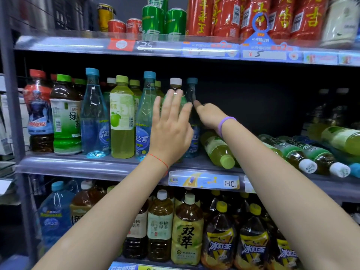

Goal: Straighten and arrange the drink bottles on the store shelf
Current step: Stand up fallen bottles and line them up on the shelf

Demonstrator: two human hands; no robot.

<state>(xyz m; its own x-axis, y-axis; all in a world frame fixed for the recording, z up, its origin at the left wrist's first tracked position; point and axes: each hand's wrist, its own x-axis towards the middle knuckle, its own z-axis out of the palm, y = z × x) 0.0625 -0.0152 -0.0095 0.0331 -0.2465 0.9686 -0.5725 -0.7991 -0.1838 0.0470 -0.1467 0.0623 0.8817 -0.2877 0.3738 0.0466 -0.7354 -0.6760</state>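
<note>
On the middle shelf (78, 164), upright drink bottles stand in a row at the left. My left hand (171, 125) lies flat, fingers spread, against the front of a white-capped green bottle (175, 83) at the row's right end. My right hand (209, 114) reaches in from the right to a blue-capped clear bottle (191, 90) just beside it; its fingertips are hidden behind that bottle and my left hand. A yellow-green bottle (218, 149) lies on its side just right of the row. More bottles (303, 154) lie toppled further right.
Cans and red bottles (226, 18) fill the top shelf. Large tea bottles (187, 230) stand on the bottom shelf under my arms. The middle shelf's back right is dark, with a few upright bottles (339, 112). A grey upright post (11, 114) bounds the left side.
</note>
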